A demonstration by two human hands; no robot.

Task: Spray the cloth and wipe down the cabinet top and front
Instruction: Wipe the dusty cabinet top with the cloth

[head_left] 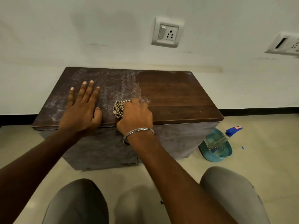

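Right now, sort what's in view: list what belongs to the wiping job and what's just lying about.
Belongs to the job:
- checked cloth, bunched in the right hand
- cabinet top, right part wiped, left part dusty
- cabinet front
- spray bottle in the teal basket
- left hand, flat on the top

Just lying about:
- wall sockets
- small blue scrap on the floor

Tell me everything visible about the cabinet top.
The cabinet top is a flat, dark brown wood-look slab overhanging the front. Its right part looks clean and dark; the left part and back edge carry whitish dusty streaks. The left hand lies flat, fingers spread, on the dusty part. The right hand presses a bunched checked cloth on it near the front edge, about where clean meets dusty.
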